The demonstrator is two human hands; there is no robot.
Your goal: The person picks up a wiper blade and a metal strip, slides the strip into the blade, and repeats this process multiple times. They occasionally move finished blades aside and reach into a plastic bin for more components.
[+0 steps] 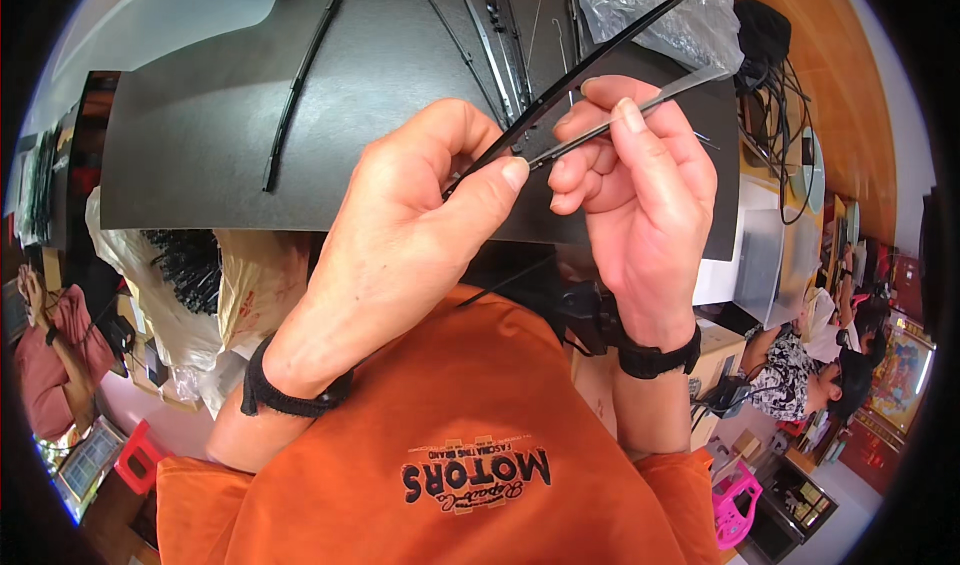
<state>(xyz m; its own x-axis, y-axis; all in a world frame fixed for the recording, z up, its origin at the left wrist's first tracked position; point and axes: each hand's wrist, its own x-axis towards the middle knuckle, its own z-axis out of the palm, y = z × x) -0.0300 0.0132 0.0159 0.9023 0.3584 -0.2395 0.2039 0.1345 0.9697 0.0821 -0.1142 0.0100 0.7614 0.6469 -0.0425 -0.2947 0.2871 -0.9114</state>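
Observation:
Above the table's near edge, my left hand (405, 200) pinches a long flat black strip (590, 63) between thumb and curled fingers. The strip slants up and to the right. My right hand (650, 170) is closed, thumb against fingers, on a thinner shiny grey strip (580, 142). One end of the grey strip meets my left thumb, beside the black strip; whether the two are joined I cannot tell. On the dark table (190, 135) lies a slim black strip (303, 90) to the left. Several more thin strips (485, 35) lie beyond my hands.
A clear plastic bag (640, 5) of thin wires lies at the far right, beside a black cable bundle (775, 95). Below the table's left side hangs a plastic bag (165, 310) full of black strips. People sit at the far left (65, 350) and right (800, 375).

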